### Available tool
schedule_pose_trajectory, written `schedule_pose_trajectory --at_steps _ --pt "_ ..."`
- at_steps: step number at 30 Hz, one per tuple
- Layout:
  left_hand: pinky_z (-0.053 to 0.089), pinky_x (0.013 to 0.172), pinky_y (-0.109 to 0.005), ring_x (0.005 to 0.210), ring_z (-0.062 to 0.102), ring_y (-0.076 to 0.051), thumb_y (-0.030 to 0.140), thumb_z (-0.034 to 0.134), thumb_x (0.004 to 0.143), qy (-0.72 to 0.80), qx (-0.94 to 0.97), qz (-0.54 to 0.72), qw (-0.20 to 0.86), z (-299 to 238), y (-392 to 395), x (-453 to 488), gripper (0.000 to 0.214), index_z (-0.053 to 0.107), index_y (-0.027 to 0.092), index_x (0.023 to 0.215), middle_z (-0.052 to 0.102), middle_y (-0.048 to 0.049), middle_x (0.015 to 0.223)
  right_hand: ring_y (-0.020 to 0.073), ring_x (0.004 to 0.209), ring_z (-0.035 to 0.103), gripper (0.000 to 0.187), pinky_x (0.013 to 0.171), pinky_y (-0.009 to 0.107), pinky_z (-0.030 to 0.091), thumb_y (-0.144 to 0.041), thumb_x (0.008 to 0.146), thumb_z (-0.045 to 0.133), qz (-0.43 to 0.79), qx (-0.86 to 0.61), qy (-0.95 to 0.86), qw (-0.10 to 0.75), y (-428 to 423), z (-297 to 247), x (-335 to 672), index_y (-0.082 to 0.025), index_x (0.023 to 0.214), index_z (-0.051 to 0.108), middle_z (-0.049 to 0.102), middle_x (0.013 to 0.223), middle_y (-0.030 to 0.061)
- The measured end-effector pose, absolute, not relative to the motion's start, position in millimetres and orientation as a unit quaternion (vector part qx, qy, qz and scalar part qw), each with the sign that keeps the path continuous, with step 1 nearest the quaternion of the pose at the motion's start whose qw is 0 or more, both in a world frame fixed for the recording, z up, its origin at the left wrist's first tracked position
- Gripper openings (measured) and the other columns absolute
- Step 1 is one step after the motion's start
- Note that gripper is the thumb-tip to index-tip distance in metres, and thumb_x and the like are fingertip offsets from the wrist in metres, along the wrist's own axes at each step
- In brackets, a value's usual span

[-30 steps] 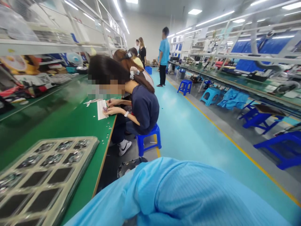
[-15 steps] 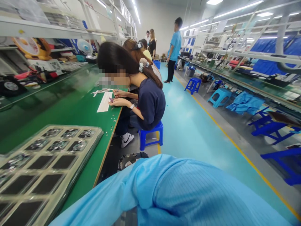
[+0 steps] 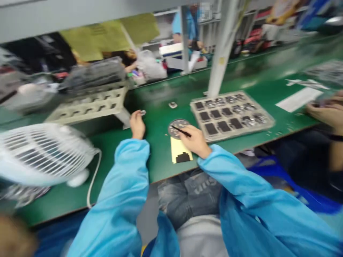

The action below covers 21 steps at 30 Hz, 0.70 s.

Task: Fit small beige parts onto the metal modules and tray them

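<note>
My left hand (image 3: 137,125) is closed on a small silvery part (image 3: 143,112), blurred, above the green bench beside the legs of a cream rack. In my right hand (image 3: 197,140) is a slim black tool, apparently tweezers (image 3: 184,133), its tip over a round grey dish (image 3: 173,132) dotted with tiny pieces. Under that hand, a yellow sheet (image 3: 175,148) with a black cut-out shape (image 3: 182,157) on it lies near the bench edge. Another small pale part (image 3: 173,105) rests behind the dish.
A cream tray (image 3: 233,134) of dark squares and shiny parts lies right of my hands. A white fan (image 3: 45,153) and the cream rack (image 3: 88,110) stand left. A post (image 3: 221,53) rises behind. A co-worker's hand (image 3: 325,110) is at far right, near a white strip (image 3: 298,100).
The view has swung from the aisle and the seated co-worker round to the bench in front of me. Both my hands, hidden before, are now visible.
</note>
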State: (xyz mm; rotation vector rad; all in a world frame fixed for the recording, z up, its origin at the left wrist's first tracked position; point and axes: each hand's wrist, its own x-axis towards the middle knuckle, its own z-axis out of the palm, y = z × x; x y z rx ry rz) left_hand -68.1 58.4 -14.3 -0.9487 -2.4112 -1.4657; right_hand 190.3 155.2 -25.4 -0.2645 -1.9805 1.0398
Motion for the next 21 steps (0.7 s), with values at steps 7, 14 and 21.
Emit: schedule_pose_trajectory --at_steps 7,14,21 --pt "0.033 0.127 -0.038 0.143 0.05 -0.027 0.011 0.062 0.091 -0.864 -0.327 -0.371 0.095 -44.0 53.3 -88.6 0.048 0.06 0.007 0.139 0.059 -0.0182 0.147 0.0166 0.063 0.055 0.032 0.057 0.034 0.043 -0.034 0.1 0.063 0.441 -0.1 -0.789 0.415 154.8 -21.8 228.0 -0.021 0.07 0.06 0.06 0.07 0.0035" --pt "0.024 0.128 -0.052 0.155 0.028 -0.041 0.023 0.064 0.092 -0.928 -0.227 -0.275 0.111 -30.9 84.5 -94.6 0.067 0.043 -0.001 0.151 0.035 -0.0314 0.161 0.0109 0.045 0.052 0.039 0.046 0.026 0.039 -0.043 0.105 0.055 0.518 -0.082 -0.794 0.307 153.7 -34.7 245.5 -0.021 0.074 0.062 0.053 0.05 -0.0032" --pt "0.039 0.112 -0.06 0.137 0.046 -0.045 0.017 0.058 0.095 -0.949 -0.163 -0.253 0.097 -23.0 112.6 -102.6 0.035 0.063 0.003 0.126 0.051 -0.0323 0.139 0.0128 0.056 0.065 0.039 0.044 0.021 0.05 -0.055 0.091 0.073 0.728 -0.11 -0.636 0.232 155.0 -35.5 231.0 -0.022 0.101 0.055 0.07 0.075 -0.0007"
